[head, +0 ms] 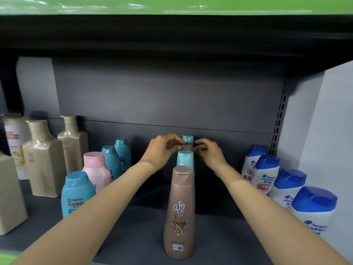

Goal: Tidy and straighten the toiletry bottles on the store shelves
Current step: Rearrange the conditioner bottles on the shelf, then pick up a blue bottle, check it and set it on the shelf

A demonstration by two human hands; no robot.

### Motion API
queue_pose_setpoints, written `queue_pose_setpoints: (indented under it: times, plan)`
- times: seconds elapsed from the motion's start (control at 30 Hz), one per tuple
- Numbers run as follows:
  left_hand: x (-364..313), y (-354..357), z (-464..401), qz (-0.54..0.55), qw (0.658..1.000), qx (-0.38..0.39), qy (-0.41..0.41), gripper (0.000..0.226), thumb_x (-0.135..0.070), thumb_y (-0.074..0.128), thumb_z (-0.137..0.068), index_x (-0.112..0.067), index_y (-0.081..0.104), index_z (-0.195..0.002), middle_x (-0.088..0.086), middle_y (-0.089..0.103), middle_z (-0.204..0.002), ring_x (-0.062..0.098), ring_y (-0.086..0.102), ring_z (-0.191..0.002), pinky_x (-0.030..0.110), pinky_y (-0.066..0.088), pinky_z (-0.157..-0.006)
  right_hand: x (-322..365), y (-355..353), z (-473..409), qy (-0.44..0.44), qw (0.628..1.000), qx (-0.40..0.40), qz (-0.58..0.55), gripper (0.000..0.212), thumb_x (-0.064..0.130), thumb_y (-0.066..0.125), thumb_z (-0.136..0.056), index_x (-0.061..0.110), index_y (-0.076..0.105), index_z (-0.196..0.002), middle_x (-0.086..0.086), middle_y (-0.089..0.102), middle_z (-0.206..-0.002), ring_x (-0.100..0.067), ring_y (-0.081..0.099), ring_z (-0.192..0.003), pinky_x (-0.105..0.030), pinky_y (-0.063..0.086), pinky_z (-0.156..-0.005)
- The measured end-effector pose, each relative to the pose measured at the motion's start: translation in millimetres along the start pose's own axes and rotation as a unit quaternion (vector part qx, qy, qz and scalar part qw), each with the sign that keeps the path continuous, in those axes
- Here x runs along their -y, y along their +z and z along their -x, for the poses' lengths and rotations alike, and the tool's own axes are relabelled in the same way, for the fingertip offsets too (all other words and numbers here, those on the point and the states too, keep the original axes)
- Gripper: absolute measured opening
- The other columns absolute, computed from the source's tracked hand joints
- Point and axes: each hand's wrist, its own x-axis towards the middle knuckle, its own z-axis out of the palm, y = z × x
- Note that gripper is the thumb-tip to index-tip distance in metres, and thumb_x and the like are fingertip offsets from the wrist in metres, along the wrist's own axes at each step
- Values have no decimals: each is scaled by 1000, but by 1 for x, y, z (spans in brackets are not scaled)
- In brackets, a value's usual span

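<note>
Both hands are reaching deep into the shelf [133, 226] at centre frame. The left hand [162, 148] and right hand [209, 152] are curling their fingers around a small brown-capped bottle [186, 146], pinching it from both sides near the back. It is sitting in a single file: brown bottle [179, 213] in front, teal bottle [185, 158] behind. The white-and-blue bottles [267, 173] at right are looking lined up; the pink and blue cluster [93, 169] at left is still looking loose.
</note>
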Motion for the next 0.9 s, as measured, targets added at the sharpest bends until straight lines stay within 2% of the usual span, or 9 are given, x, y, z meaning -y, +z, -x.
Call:
queue_pose_setpoints:
  times: [0.07,0.13,0.27,0.43,0.57,0.7,0.8,0.9]
  plan:
    - [-3,-3,3,-13,1000,-6,-9,16,-10,65,-86,-14,68,-101,-3,70,-98,3,61,-88,-6,36,-75,8,-6,5,-23,1000,-8,13,27,7,59,-88,8,62,-115,-8,66,-103,-20,61,-98,-29,47,-86]
    - [-7,-8,5,-25,999,-21,-21,21,-12,64,-87,-12,66,-108,-3,67,-100,4,57,-86,-6,34,-71,19,-10,10,-40,999,-18,19,23,10,61,-88,8,65,-111,-6,66,-99,-15,59,-92,-25,45,-81]
    - [-20,-28,10,-50,997,-46,-28,17,-13,61,-88,-12,67,-105,-2,68,-96,8,57,-83,4,34,-73,51,-15,25,-71,997,-32,9,14,10,60,-88,11,69,-99,-5,70,-91,-15,62,-83,-34,52,-84]
    - [-35,-72,27,-72,997,-37,13,13,-18,58,-89,-18,67,-98,-1,68,-87,18,64,-86,24,48,-81,114,-14,51,-88,996,-9,-13,17,8,53,-92,17,67,-90,0,66,-80,-8,58,-63,-25,49,-65]
    - [-38,-116,50,-88,993,-57,49,13,-13,58,-86,-18,68,-93,-7,64,-78,9,60,-76,13,39,-71,156,1,74,-86,996,22,-11,16,8,52,-93,10,68,-97,1,64,-78,-10,57,-64,-20,47,-59]
    - [-21,-149,81,-63,995,-79,26,9,-15,59,-86,-18,67,-89,-9,63,-77,9,61,-75,15,43,-73,178,34,101,-76,995,63,-18,18,7,52,-94,2,66,-104,0,62,-76,-9,55,-63,-14,46,-52]
    - [-1,-169,102,-57,996,-70,-7,8,-16,59,-87,-22,65,-86,-10,63,-78,6,60,-77,16,42,-74,183,63,123,-65,996,66,-14,15,8,52,-93,11,66,-97,3,64,-76,-9,58,-67,-15,48,-56]
    - [18,-186,120,-37,996,-62,-44,11,-15,58,-88,-20,67,-90,-6,66,-84,7,59,-79,18,41,-73,181,89,147,-53,996,66,0,14,11,55,-92,17,67,-95,2,66,-84,-11,62,-76,-20,52,-63]
